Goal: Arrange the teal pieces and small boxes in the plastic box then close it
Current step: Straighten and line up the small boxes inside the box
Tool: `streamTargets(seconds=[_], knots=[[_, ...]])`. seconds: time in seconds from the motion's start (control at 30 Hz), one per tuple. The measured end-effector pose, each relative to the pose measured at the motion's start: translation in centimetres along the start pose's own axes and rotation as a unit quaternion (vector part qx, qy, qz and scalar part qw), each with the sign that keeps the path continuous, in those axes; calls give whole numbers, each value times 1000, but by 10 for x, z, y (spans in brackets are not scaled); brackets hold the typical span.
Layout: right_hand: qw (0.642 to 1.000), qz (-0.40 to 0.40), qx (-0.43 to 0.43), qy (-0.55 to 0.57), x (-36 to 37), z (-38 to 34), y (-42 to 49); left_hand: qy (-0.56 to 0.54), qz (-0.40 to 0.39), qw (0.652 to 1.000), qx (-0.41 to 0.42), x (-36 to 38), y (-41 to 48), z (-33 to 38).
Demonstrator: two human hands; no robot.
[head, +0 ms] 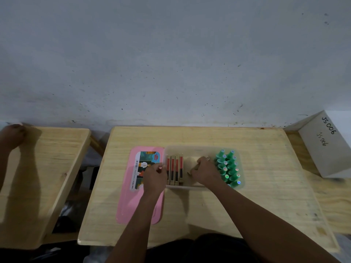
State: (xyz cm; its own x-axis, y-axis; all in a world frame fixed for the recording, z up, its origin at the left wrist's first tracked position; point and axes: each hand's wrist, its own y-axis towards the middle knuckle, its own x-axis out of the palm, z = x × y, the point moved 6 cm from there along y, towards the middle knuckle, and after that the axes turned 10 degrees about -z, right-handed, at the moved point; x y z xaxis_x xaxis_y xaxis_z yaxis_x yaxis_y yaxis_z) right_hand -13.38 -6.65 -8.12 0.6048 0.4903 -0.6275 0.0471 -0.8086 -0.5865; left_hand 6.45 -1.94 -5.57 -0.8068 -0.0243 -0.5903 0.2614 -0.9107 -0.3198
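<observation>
A clear plastic box [201,149] sits on the middle of the wooden table. Several teal pieces [228,168] stand in two rows at its right end. Several small red-and-black boxes [174,170] stand on edge at its left end. My right hand [204,172] is inside the box, in the gap between them, fingers closed on a small box that is mostly hidden. My left hand [154,177] hovers at the box's left wall, fingers pinched beside the standing small boxes. The pink lid [131,202] lies flat to the left of the box, label up.
A white cardboard box [326,147] marked "JS006" stands at the far right against the wall. A second wooden table [38,177] is on the left, where another person's hand [12,136] rests at its far edge. A gap separates the two tables.
</observation>
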Motion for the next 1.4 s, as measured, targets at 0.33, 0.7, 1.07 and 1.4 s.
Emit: streamTargets(seconds=[0.33,0.7,1.07,1.4], knots=[[998,36,35,28,-1,4,6,1,1,1000,1,-1,-1,2],[992,0,35,118,8,4,5,-9,1,1000,1,-1,-3,3],[936,-109,23,333,17,7,5,-8,1,1000,4,0,-3,4],[966,-57,-28,250,8,7,-3,-4,9,1000,4,-1,-3,5]])
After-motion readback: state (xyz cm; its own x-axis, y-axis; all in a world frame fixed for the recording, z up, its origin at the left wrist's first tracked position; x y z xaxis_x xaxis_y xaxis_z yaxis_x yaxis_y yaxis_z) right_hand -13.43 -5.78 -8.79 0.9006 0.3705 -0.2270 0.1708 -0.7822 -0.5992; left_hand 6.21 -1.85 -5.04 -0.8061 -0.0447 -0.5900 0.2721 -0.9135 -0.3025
